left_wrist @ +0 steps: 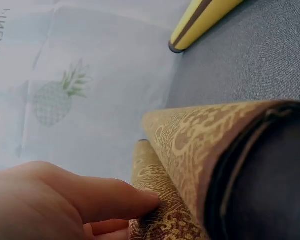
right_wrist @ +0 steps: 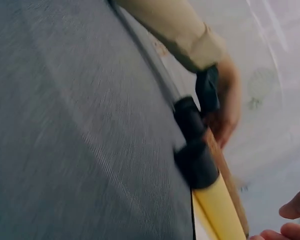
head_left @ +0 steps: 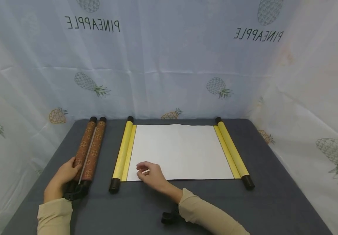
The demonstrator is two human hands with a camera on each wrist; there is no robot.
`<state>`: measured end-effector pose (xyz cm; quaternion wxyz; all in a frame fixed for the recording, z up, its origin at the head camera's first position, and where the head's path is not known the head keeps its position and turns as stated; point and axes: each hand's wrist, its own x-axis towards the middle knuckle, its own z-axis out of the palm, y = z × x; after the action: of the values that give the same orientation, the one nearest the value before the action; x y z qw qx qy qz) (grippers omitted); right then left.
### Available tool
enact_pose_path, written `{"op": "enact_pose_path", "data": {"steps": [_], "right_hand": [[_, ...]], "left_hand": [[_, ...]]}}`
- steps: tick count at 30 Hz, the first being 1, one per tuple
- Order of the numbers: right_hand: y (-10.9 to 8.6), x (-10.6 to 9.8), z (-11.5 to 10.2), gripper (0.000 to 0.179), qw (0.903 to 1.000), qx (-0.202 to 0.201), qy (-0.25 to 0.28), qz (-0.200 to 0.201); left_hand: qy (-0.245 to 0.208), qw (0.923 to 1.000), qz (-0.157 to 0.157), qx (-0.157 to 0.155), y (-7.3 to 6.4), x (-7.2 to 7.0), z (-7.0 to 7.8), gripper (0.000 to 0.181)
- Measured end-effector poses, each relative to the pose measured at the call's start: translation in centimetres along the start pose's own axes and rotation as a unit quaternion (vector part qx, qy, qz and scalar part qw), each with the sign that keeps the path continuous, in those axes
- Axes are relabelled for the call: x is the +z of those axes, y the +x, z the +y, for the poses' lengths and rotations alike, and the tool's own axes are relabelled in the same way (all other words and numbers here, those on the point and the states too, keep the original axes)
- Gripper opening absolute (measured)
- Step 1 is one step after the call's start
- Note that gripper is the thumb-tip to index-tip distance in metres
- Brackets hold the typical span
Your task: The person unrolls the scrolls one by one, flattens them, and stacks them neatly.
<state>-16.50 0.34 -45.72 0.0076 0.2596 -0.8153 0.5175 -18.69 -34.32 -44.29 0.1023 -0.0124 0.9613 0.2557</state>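
Note:
A brown patterned scroll (head_left: 94, 153), rolled from both ends into two parallel rolls with dark end caps, lies at the left of the table. My left hand (head_left: 64, 174) grips its outer roll near the front end; the left wrist view shows the thumb or a finger against the patterned cloth (left_wrist: 190, 135). Further right, a second scroll lies unrolled, its white sheet (head_left: 180, 151) between yellow rollers. Over the sheet's front left corner my right hand (head_left: 154, 176) hovers with loosely bent fingers and nothing in them, beside the left yellow roller (head_left: 123, 150).
The dark grey cloth (head_left: 122, 212) covers the table. The right yellow roller (head_left: 233, 150) ends in a black knob near the front. White curtains (head_left: 169, 55) with pineapple prints hang behind and at both sides.

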Motion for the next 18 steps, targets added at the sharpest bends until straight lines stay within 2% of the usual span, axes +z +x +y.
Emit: {"op": "enact_pose_path", "data": {"steps": [4,8,13,16,18], "right_hand": [[1.3,2.8,-1.8,0.033,0.9980,0.000,0.054,-0.031],[2.6,5.3,-3.0,0.041,0.9915,0.037,0.102,-0.071],[4.0,8.2,-3.6,0.046,0.9861,0.091,0.091,-0.105],[4.7,9.7,-3.8,0.047,0.9841,0.121,0.079,-0.103],[5.1,10.5,-4.1,0.048,0.9788,0.155,0.089,-0.100]], "left_hand": [[-0.011,0.9999,0.000,0.009,0.0,-0.2,0.1,0.063],[-0.010,0.9999,0.001,0.013,-0.1,-0.5,0.1,0.065],[-0.007,0.9999,0.007,0.006,-0.3,-0.6,-0.2,0.068],[-0.015,0.9998,0.008,-0.001,-0.3,-0.6,-0.2,0.070],[-0.022,0.9997,0.008,-0.002,-0.2,-0.6,-0.2,0.072]]}}
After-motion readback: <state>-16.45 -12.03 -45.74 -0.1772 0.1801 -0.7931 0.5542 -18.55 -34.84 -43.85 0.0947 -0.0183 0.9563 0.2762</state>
